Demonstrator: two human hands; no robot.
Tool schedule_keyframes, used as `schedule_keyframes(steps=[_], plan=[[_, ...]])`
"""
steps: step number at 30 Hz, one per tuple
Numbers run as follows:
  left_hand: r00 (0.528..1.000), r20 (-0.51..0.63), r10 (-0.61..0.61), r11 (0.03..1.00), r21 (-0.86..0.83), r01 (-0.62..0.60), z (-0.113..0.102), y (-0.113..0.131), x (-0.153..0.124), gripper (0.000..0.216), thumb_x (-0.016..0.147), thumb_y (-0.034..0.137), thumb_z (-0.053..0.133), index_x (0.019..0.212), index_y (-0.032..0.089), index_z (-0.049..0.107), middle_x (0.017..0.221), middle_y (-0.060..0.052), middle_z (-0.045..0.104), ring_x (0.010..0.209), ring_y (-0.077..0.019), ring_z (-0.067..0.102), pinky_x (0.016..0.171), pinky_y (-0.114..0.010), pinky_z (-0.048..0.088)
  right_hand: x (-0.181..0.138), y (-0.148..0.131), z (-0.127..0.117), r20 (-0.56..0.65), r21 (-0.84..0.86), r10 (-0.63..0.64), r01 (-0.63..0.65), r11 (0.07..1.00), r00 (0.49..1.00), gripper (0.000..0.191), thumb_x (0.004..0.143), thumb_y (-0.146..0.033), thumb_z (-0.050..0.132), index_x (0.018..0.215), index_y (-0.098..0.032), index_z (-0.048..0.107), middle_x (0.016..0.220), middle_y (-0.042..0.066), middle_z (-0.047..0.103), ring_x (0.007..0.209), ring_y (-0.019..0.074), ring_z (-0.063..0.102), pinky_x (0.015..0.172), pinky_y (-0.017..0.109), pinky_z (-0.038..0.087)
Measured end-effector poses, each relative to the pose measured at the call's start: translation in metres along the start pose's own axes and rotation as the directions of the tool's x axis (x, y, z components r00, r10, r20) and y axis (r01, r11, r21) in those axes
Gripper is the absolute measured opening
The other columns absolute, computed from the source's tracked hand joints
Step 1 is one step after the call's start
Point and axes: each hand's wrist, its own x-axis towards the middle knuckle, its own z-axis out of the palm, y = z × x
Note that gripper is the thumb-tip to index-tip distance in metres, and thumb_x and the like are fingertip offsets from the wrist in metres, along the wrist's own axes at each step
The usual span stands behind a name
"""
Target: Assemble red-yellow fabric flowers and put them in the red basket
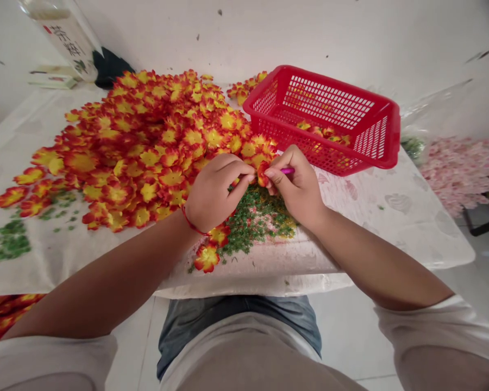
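Note:
My right hand pinches a red-and-yellow artificial flower between thumb and finger. A thin purple stick, perhaps a tool handle, is also gripped in that hand; its other end is hidden. Close by on the left, my left hand has thumb and forefinger pressed together beside the flower, and whatever they hold is too small to name. Under both hands lies a heap of tiny green plastic pieces. The large pile of artificial flowers spreads behind and left of my left hand.
A red plastic basket with some flowers inside stands behind my right hand. At back left are a large bottle and a small box. Pink flowers lie beyond the table's right edge. More green pieces lie at left.

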Motion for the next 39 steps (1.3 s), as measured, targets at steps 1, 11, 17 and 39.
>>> schedule_keyframes(steps=[1, 11, 17, 39], plan=[[1.000, 0.003, -0.001, 1.000, -0.008, 0.001, 0.000, 0.001, 0.000, 0.015, 0.114, 0.023, 0.063, 0.106, 0.023, 0.076, 0.106, -0.005, 0.079, 0.101, -0.0226, 0.074, 0.096, -0.037, 0.059, 0.000, 0.000, 0.000, 0.004, 0.002, -0.006, 0.006, 1.000, 1.000, 0.046, 0.101, -0.062, 0.086, 0.091, -0.027, 0.059, 0.072, -0.007, 0.069, 0.056, 0.0104, 0.062, 0.053, 0.024, 0.051], [1.000, 0.003, -0.027, 1.000, -0.011, 0.027, -0.002, 0.006, 0.003, 0.014, 0.116, 0.030, 0.064, 0.111, 0.024, 0.076, 0.109, -0.006, 0.082, 0.107, -0.0255, 0.076, 0.104, -0.042, 0.058, -0.001, -0.003, 0.000, 0.008, -0.060, -0.033, 0.033, 0.998, 0.999, 0.043, 0.103, -0.062, 0.084, 0.093, -0.028, 0.060, 0.073, -0.006, 0.070, 0.054, 0.0115, 0.061, 0.050, 0.026, 0.051], [0.974, -0.201, -0.109, 0.994, -0.011, 0.109, -0.007, 0.009, 0.004, 0.044, 0.113, 0.034, 0.071, 0.155, 0.030, 0.059, 0.141, -0.011, 0.078, 0.136, -0.0314, 0.072, 0.125, -0.051, 0.052, 0.017, -0.012, -0.026, -0.441, -0.472, -0.507, 0.288, 0.833, 0.741, 0.025, 0.106, -0.046, 0.084, 0.097, -0.029, 0.067, 0.089, -0.001, 0.066, 0.073, 0.0167, 0.065, 0.066, 0.034, 0.056], [0.951, 0.309, -0.019, 0.990, 0.139, -0.026, 0.013, -0.006, -0.001, 0.012, 0.109, 0.027, 0.071, 0.105, 0.024, 0.082, 0.108, -0.008, 0.084, 0.112, -0.0331, 0.072, 0.104, -0.052, 0.045, 0.034, -0.002, -0.057, -0.368, -0.613, -0.593, 0.292, 0.734, 0.716, 0.025, 0.118, -0.058, 0.057, 0.113, -0.035, 0.066, 0.109, 0.005, 0.068, 0.101, 0.0275, 0.076, 0.100, 0.054, 0.065]])
